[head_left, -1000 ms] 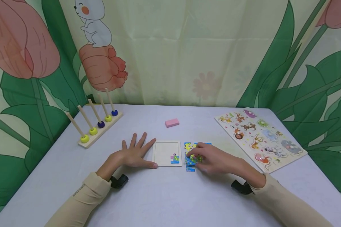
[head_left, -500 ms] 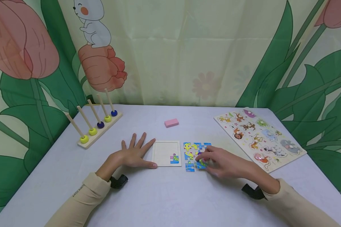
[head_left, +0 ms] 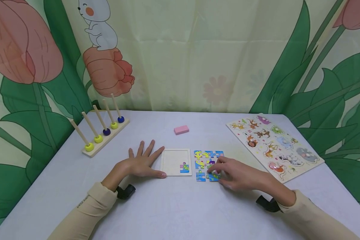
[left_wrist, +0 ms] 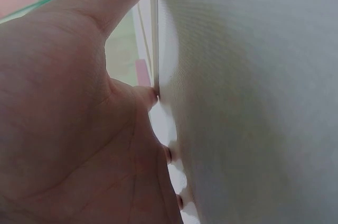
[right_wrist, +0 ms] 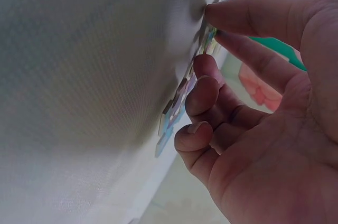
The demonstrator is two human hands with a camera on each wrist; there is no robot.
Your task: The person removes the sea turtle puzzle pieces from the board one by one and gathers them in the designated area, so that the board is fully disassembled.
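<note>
My left hand [head_left: 142,165] lies with fingers spread on the table, thumb and index fingertip at the left edge of a square wooden puzzle frame [head_left: 171,161]. Inside that frame, at its lower right, sits a small blue, green and pink jigsaw piece [head_left: 184,168]. My right hand [head_left: 235,173] pinches a blue-green jigsaw piece [head_left: 214,177] between thumb and index finger, at the lower right of a cluster of bright jigsaw pieces [head_left: 199,163]. In the right wrist view, the other fingers [right_wrist: 202,95] curl loosely beside the pieces. The right hand partly covers the cluster's right side.
A pink block [head_left: 181,130] lies behind the frame. At the left stands a wooden peg rack [head_left: 106,138] with yellow and blue beads. An animal puzzle board [head_left: 273,146] lies at the right. A printed curtain [head_left: 180,66] hangs behind the table.
My right hand has moved slightly right and toward me, lowering a jigsaw piece from over the cluster to its lower right. More of the cluster shows. The left hand stays put.
</note>
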